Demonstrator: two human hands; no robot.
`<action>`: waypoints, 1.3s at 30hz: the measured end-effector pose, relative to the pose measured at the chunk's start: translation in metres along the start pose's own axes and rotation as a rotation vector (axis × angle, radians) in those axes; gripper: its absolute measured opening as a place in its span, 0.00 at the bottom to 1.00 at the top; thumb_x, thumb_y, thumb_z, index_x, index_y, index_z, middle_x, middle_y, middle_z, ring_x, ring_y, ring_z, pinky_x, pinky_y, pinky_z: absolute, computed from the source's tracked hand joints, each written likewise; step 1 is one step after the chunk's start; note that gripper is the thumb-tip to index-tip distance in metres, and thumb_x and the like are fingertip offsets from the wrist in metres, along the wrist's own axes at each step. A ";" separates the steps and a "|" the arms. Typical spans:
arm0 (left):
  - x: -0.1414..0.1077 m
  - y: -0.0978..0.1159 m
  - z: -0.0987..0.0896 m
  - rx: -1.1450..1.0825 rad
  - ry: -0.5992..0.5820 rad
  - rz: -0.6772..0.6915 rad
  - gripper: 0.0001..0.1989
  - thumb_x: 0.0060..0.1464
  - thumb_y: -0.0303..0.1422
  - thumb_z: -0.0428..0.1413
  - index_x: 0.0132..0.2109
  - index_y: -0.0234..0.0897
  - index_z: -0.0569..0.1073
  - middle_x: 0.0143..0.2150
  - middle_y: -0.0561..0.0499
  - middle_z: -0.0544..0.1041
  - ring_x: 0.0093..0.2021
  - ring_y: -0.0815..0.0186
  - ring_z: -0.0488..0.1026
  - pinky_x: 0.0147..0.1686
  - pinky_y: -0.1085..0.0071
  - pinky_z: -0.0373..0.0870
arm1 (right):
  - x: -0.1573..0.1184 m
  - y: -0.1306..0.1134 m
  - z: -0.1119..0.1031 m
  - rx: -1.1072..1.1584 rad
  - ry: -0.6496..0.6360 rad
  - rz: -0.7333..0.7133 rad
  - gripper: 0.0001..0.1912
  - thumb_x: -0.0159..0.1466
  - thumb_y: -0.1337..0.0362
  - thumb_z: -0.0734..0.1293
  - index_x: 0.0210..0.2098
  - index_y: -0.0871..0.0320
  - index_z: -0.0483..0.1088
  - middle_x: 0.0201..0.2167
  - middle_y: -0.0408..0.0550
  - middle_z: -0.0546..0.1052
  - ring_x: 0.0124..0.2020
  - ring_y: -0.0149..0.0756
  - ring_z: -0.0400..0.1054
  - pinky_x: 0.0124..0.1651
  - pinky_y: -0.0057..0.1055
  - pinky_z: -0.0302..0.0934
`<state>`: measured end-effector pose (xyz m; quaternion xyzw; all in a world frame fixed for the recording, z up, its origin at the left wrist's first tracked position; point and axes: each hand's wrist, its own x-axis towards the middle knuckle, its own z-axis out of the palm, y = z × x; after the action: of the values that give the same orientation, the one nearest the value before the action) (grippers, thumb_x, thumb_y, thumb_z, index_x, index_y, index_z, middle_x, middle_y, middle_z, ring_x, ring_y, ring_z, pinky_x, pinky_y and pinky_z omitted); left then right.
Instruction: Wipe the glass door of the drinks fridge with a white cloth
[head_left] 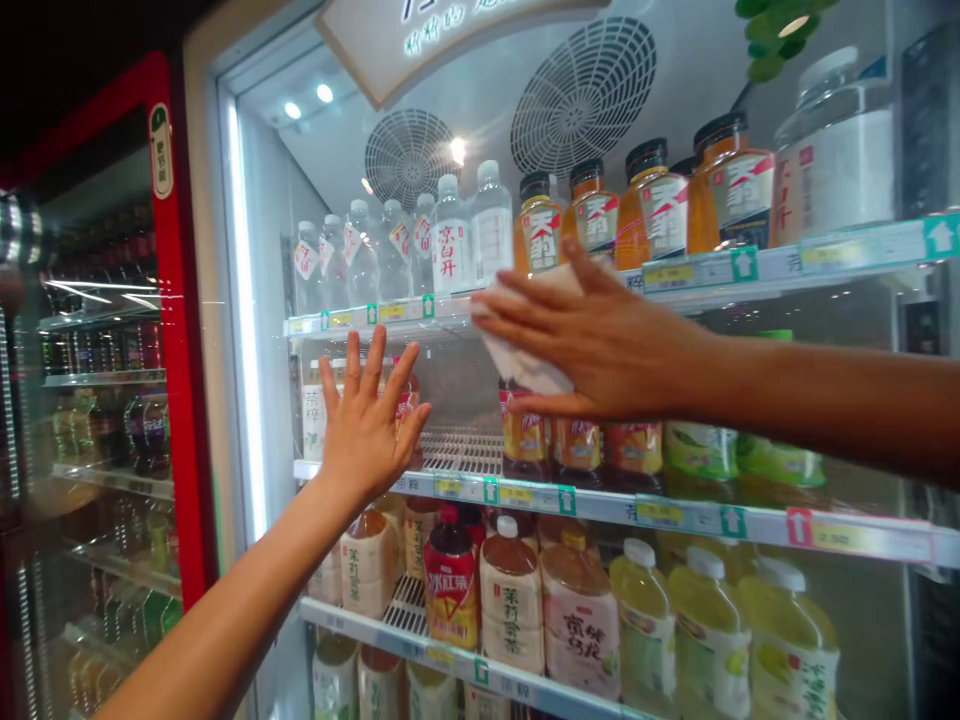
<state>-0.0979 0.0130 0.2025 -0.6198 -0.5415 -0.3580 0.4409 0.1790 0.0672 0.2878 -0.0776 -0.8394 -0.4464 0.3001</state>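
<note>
My left hand (366, 430) is held up with its fingers spread, palm flat toward the clear front of a drinks fridge (204, 150); it seems to rest on the glass. Nothing is in it. Over to the right, my right hand (600, 345) lies flat with fingers stretched over a white cloth (517, 360), which it presses toward the same glass. Part of the cloth is hidden under the palm. Behind the hands, clear water bottles (451, 240) and orange bottles with black caps (596, 215) stand on the upper shelf.
Lower shelves hold tea bottles (511, 600) and pale yellow drink bottles (709, 630). Price strips (517, 493) run along the shelf edges. At left stands another fridge with a red frame (184, 330). A sign (442, 40) hangs across the top.
</note>
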 end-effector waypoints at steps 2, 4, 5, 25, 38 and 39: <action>-0.015 -0.018 0.007 0.003 0.020 0.006 0.35 0.69 0.48 0.45 0.77 0.55 0.45 0.81 0.51 0.34 0.80 0.52 0.25 0.75 0.34 0.28 | 0.008 -0.005 0.006 -0.102 0.087 0.086 0.47 0.68 0.33 0.56 0.77 0.52 0.45 0.76 0.55 0.54 0.78 0.59 0.43 0.76 0.65 0.13; -0.030 -0.037 0.016 -0.006 0.073 0.020 0.36 0.69 0.46 0.47 0.78 0.56 0.42 0.82 0.51 0.34 0.80 0.49 0.27 0.74 0.32 0.29 | 0.014 -0.018 0.017 -0.145 0.055 0.030 0.51 0.68 0.31 0.55 0.77 0.58 0.44 0.76 0.57 0.55 0.78 0.58 0.44 0.76 0.65 0.14; -0.037 -0.047 0.020 -0.012 0.106 0.028 0.37 0.69 0.45 0.48 0.78 0.56 0.42 0.82 0.50 0.35 0.80 0.48 0.28 0.74 0.31 0.30 | 0.018 -0.027 0.023 -0.144 0.016 -0.046 0.51 0.68 0.31 0.55 0.77 0.60 0.45 0.76 0.57 0.55 0.77 0.56 0.46 0.77 0.64 0.16; -0.131 -0.093 0.074 -0.203 0.272 0.027 0.38 0.67 0.38 0.54 0.77 0.47 0.47 0.81 0.49 0.39 0.81 0.53 0.30 0.76 0.41 0.24 | 0.068 -0.212 0.136 -0.293 0.072 0.531 0.43 0.74 0.45 0.56 0.77 0.64 0.40 0.77 0.53 0.51 0.80 0.47 0.30 0.78 0.61 0.21; -0.149 -0.078 0.071 -0.304 0.187 -0.084 0.39 0.67 0.35 0.52 0.78 0.51 0.44 0.81 0.47 0.37 0.80 0.50 0.28 0.74 0.31 0.29 | 0.048 -0.241 0.153 -0.290 0.121 0.797 0.40 0.76 0.58 0.56 0.78 0.54 0.27 0.78 0.51 0.47 0.80 0.45 0.29 0.76 0.68 0.30; -0.150 -0.073 0.070 -0.321 0.185 -0.110 0.38 0.67 0.35 0.52 0.77 0.51 0.44 0.81 0.48 0.35 0.80 0.49 0.28 0.73 0.30 0.29 | 0.050 -0.234 0.150 -0.292 0.116 0.808 0.41 0.76 0.57 0.56 0.77 0.53 0.25 0.78 0.51 0.46 0.80 0.47 0.30 0.76 0.69 0.30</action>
<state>-0.1959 0.0273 0.0512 -0.6159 -0.4678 -0.5187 0.3643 -0.0195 0.0418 0.0884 -0.4163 -0.6515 -0.4107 0.4833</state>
